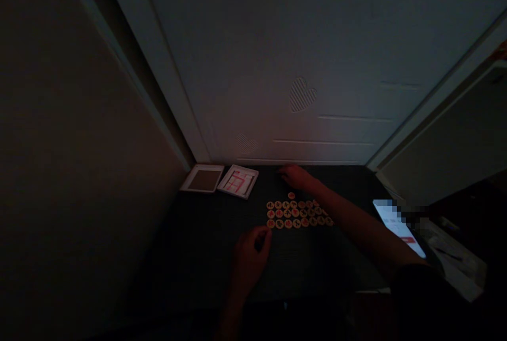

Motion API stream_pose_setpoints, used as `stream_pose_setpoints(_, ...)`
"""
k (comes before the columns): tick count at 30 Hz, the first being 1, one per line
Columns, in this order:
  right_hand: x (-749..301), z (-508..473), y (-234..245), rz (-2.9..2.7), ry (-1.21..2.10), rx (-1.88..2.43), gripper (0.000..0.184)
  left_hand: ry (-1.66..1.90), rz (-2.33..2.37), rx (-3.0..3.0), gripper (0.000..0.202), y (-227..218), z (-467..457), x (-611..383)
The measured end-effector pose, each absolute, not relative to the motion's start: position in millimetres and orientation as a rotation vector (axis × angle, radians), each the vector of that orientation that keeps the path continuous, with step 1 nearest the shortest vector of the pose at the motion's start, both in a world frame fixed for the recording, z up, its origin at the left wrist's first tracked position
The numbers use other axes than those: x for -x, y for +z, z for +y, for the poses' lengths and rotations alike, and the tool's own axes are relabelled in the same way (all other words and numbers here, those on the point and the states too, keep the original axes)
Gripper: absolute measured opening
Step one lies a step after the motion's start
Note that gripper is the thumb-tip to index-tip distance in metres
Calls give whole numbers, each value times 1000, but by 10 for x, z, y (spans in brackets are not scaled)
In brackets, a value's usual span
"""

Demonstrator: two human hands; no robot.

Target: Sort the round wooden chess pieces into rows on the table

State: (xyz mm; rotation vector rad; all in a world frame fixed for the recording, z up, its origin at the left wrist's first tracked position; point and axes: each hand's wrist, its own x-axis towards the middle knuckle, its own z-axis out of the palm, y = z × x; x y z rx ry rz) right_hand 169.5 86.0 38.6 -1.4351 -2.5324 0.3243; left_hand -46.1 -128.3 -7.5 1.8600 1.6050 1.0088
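Note:
Round Chinese chess pieces (288, 213) with red or dark characters lie in three rows on the dark table. One single piece (291, 195) sits just beyond the far row. My left hand (252, 250) is loosely curled in front of the rows, thumb and forefinger together at the near-left corner piece (270, 224); nothing shows inside it. My right hand (298, 177) reaches past the rows to the table's far side, its fingers bent down and closed. Whatever those fingertips hold, if anything, is too dark to make out. My right forearm covers the rows' right end.
An open white box half (217, 168) with a brown inside and another shallow box (238, 181) with red-marked white contents lie at the back left. A lit phone (396, 225) is at the right. A white panel with embossed hearts (302, 95) rises behind the table (206, 246).

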Motion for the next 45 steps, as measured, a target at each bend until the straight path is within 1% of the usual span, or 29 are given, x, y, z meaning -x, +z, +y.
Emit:
stream_pose_setpoints(6,-1715,755,437,-2569,288,1440,27,1020,1610,-1848,21,-65,-1281,454)
stream_pose_setpoints(12,-1834,556,604,-2520,271,1378,29,1022,1591,-1826,21,-89,-1281,457)
stream_pose_setpoints(17,-1922,-34,693,-2393,343,1234,25,1005,1605,-1859,22,-74,-1267,456)
stream_pose_setpoints(19,-1908,-402,655,-2309,432,1117,23,1000,1604,-1878,21,-74,-1263,458)
stream_pose_setpoints(21,-1864,-765,567,-2259,494,1039,25,997,1601,-1881,21,-81,-1261,460)
stream_pose_setpoints(23,-1805,-1065,436,-2200,551,1045,29,999,1589,-1875,21,-87,-1260,458)
stream_pose_setpoints(27,-1700,-1411,150,-2030,612,1080,26,1025,1538,-1846,20,-55,-1272,444)
stream_pose_setpoints(31,-1646,-1544,-13,-1925,681,1091,25,978,1441,-1824,19,21,-1332,399)
stream_pose_setpoints(35,-1646,-1603,-57,-1899,715,1067,25,936,1352,-1794,18,74,-1423,297)
stream_pose_setpoints(41,-1767,-1632,-33,-1839,678,1132,19,870,1277,-1792,18,116,-1466,87)
stream_pose_setpoints(45,-1856,-1651,-60,-1849,637,1116,22,828,1283,-1768,17,142,-1444,-40)
